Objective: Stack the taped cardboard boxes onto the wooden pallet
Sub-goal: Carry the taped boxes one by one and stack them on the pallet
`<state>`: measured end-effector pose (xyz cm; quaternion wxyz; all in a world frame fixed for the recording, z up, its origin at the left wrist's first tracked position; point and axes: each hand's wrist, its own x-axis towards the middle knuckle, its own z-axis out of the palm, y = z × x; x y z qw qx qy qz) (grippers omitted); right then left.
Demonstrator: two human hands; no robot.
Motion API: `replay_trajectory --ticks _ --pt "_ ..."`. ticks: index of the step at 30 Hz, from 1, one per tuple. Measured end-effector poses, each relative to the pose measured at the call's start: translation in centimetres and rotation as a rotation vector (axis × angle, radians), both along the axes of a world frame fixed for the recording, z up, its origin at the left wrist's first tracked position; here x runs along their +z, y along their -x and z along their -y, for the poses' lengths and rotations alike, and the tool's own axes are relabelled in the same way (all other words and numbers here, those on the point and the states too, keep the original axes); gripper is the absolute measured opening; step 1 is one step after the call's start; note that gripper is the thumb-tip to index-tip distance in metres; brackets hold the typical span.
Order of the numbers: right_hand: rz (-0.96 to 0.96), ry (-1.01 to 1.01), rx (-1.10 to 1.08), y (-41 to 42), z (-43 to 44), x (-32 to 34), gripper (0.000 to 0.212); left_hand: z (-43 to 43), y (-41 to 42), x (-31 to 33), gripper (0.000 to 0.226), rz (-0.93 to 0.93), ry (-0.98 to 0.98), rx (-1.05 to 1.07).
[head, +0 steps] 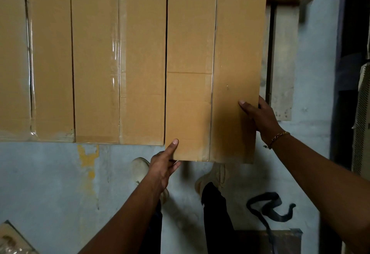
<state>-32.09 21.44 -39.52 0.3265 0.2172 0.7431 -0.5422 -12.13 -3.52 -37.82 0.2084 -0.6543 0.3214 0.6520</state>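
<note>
A taped cardboard box point(216, 69) lies at the right end of a row, its near end sticking out past the others. My left hand point(164, 163) grips its near left corner, thumb on top and fingers underneath. My right hand point(260, 115) holds its right edge, thumb on top and fingers down the side. Two more taped boxes point(120, 57) point(36, 57) lie side by side to its left. A plank of the wooden pallet point(282, 63) shows beyond the right edge of the box.
Grey concrete floor point(60, 183) lies below me, with my pale shoes point(212, 177) near the box's end. A dark strap point(266, 207) lies on the floor at right above a dark box point(280, 241). A dark rack post point(348, 53) stands at right. Another carton corner point(12, 241) is at bottom left.
</note>
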Motion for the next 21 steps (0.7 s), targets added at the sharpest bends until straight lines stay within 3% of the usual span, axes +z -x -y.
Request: replay_trajectory --ticks 13,21 --pt "-0.015 0.028 -0.024 1.5 1.4 0.9 0.033 1.0 1.3 -0.7 0.077 -0.019 0.008 0.028" --pt "-0.029 0.028 -0.028 2.8 1.8 0.9 0.035 1.1 2.6 -0.6 0.075 -0.01 0.019 0.049"
